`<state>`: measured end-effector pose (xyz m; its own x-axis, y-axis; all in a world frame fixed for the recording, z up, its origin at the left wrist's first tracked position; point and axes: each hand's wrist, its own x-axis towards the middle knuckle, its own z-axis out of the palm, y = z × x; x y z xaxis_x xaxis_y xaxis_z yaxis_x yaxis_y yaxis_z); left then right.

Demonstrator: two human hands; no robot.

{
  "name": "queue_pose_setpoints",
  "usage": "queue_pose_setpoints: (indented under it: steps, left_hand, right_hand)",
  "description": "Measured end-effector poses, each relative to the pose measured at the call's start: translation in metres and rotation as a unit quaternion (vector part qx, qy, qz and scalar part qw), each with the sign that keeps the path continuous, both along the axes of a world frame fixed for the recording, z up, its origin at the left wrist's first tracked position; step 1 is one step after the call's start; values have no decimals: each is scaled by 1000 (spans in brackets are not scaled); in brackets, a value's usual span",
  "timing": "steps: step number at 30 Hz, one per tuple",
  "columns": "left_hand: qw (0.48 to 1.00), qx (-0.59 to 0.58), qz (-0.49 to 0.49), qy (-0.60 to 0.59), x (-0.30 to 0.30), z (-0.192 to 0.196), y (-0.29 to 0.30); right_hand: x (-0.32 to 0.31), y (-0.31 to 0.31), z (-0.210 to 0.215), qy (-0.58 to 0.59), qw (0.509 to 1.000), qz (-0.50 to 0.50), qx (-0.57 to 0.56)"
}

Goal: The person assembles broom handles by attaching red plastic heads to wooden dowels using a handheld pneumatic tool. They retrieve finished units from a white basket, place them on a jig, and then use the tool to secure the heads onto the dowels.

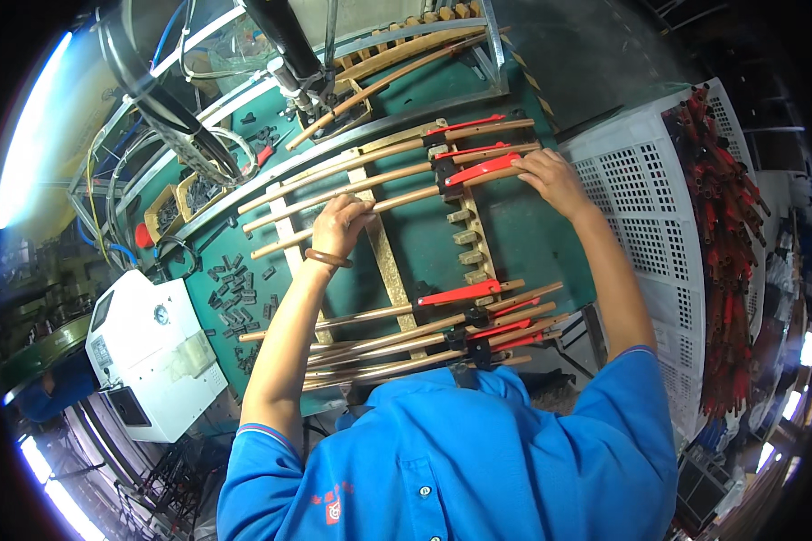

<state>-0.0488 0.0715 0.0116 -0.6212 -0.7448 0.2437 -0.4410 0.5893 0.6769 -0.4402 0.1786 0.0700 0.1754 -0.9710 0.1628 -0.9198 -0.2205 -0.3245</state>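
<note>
Three copper-coloured tubes lie side by side across a notched wooden rack (472,236), each with a black clamp and a red lever near its right end. My left hand (337,227), a brown bangle at its wrist, is closed over the nearest of these tubes (406,197). At that tube's right end, just past the red lever (484,169), my right hand (555,183) grips with thumb and fingers. Closer to my body lies a second group of similar tubes (370,345) with red levers (460,294), partly crossing one another.
Loose black parts (235,293) are scattered on the green tabletop (537,239). A white machine (153,356) stands at the left. Black tool arms (284,36) hang over the far side, near small part boxes (164,212). At the right, a white perforated crate (645,194) holds many red-levered tubes (726,234).
</note>
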Motion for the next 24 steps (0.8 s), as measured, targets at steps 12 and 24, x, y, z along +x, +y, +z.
queue_pose_setpoints:
  steps: [12,24]
  left_hand:
    - [998,20,-26,-45,5,-3,0]
    - [990,-63,-26,-124,24,53,75]
  right_hand:
    - [0,6,2,57,994,-20,96]
    - [96,44,15,-15,998,4,59]
